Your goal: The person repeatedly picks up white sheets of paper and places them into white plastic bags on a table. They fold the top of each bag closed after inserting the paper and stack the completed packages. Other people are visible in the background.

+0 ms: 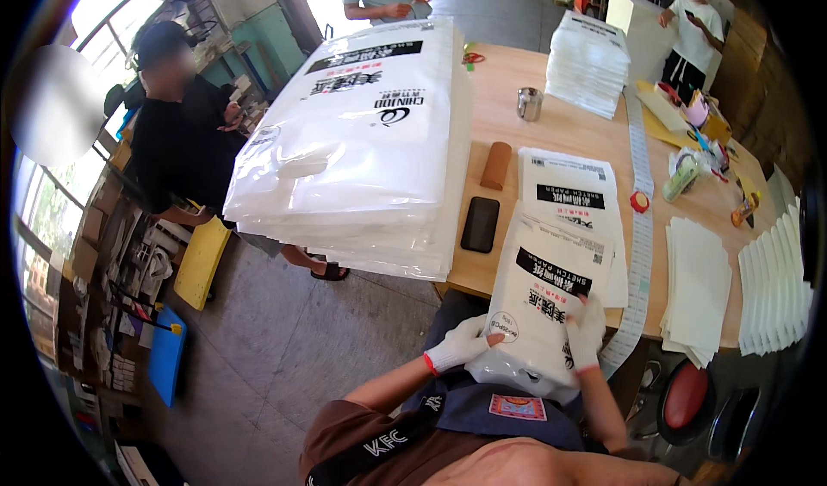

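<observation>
Both my hands wear white gloves and grip a white plastic packet of paper (538,314) with a black label, held upright against my lap at the table's near edge. My left hand (458,344) clasps its lower left side. My right hand (586,331) presses on its right side. More packets of the same kind (568,189) lie flat on the wooden table (568,128) just beyond it. A tall stack of large white printed bags (362,141) fills the table's left part.
A black phone (480,224) and a brown roll (496,165) lie between the bag stack and the packets. A metal cup (529,103), a long label strip (639,193), white sheet piles (698,283) and another stack (589,59) sit around. Three other people stand nearby; a red stool (687,397) is at the right.
</observation>
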A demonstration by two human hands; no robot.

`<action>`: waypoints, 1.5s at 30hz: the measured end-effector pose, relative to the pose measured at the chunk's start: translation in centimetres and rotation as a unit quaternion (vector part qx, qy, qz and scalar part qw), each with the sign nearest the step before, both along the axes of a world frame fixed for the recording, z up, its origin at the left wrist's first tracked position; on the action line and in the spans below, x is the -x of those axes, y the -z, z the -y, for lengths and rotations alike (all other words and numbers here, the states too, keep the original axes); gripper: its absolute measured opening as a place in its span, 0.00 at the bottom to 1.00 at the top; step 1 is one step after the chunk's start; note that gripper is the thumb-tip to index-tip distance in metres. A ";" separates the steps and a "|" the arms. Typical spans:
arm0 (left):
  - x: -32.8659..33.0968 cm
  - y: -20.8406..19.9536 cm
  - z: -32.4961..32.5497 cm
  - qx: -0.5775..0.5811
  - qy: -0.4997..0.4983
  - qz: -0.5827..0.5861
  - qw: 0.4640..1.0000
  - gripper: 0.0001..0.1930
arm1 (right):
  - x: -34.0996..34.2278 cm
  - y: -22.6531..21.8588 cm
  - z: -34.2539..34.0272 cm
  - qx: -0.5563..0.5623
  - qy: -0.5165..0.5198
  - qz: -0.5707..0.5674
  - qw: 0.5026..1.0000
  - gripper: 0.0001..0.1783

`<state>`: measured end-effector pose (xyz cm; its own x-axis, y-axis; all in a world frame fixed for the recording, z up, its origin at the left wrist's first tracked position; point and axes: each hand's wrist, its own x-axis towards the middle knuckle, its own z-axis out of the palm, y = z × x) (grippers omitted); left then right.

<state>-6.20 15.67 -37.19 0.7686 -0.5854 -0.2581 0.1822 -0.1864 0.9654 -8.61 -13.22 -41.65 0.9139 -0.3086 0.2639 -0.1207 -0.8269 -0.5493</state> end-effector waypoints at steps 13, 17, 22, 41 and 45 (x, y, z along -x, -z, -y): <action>0.1 -22.3 -2.5 -0.108 0.029 0.505 0.856 0.15 | 1.1 -2.0 -2.8 -0.751 -0.161 0.020 0.640 0.21; -0.7 -26.9 -10.0 -0.122 -0.170 0.627 0.751 0.19 | -6.8 -16.4 -6.7 -0.683 -0.291 0.063 0.667 0.25; -8.9 -33.2 -18.5 0.079 -0.394 0.488 0.775 0.17 | -20.0 -28.6 -14.3 -0.531 -0.385 0.035 0.754 0.20; -9.8 1.8 -22.5 0.099 -0.674 0.322 0.657 0.25 | -13.1 -12.8 -11.0 -0.300 -0.370 -0.155 0.865 0.12; -2.4 24.4 -18.8 -0.222 -0.467 0.156 0.841 0.20 | -2.4 -5.3 -3.3 -0.125 -0.353 -0.378 0.847 0.16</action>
<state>-3.84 34.50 -61.56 0.9106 0.4133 0.0087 0.1993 -0.4574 0.8666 -6.16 -9.91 -36.39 0.7722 0.4260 -0.4715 -0.0398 -0.7082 -0.7049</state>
